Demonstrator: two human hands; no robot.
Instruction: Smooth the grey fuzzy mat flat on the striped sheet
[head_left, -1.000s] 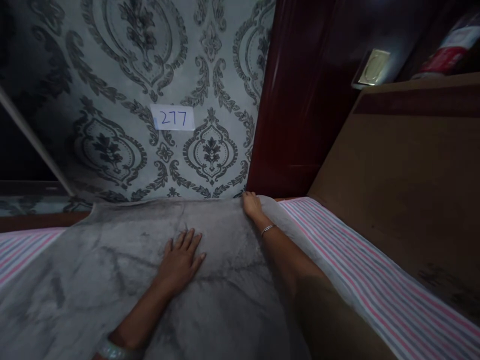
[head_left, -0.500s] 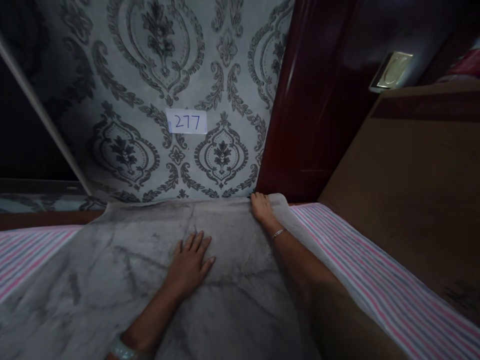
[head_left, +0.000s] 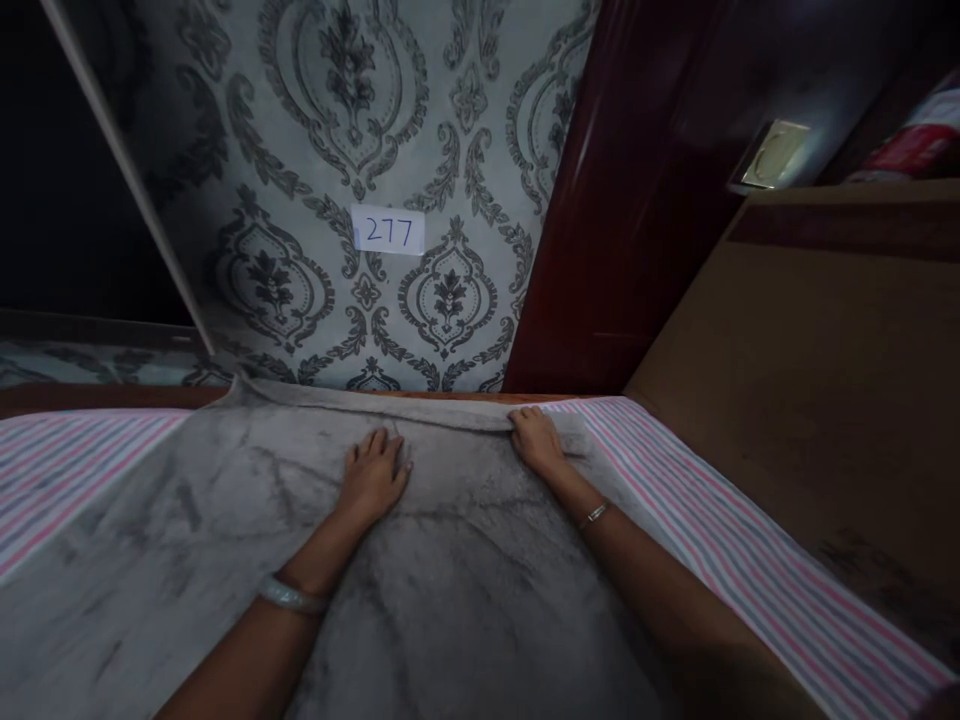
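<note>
A grey plush blanket (head_left: 450,570) with darker streaks lies spread over a striped pink, white and grey sheet (head_left: 697,500). Its far edge is folded back in a narrow strip by the wall. My right hand (head_left: 537,437) grips that folded edge near the blanket's far right corner, fingers curled over it. On the blanket's surface, left of centre, my left hand (head_left: 372,475) rests palm down with the fingers slightly apart. A bracelet shows on each wrist.
Patterned wallpaper with a paper label (head_left: 388,231) reading 277 rises behind the blanket. A dark red door frame (head_left: 574,240) and a large cardboard box (head_left: 817,370) stand at the right. At the upper left is a dark panel (head_left: 75,180).
My right hand has drawn the blanket's far edge back towards me, turning it into a fold. My left hand has slid a little forward on the blanket. The view has shifted slightly.
</note>
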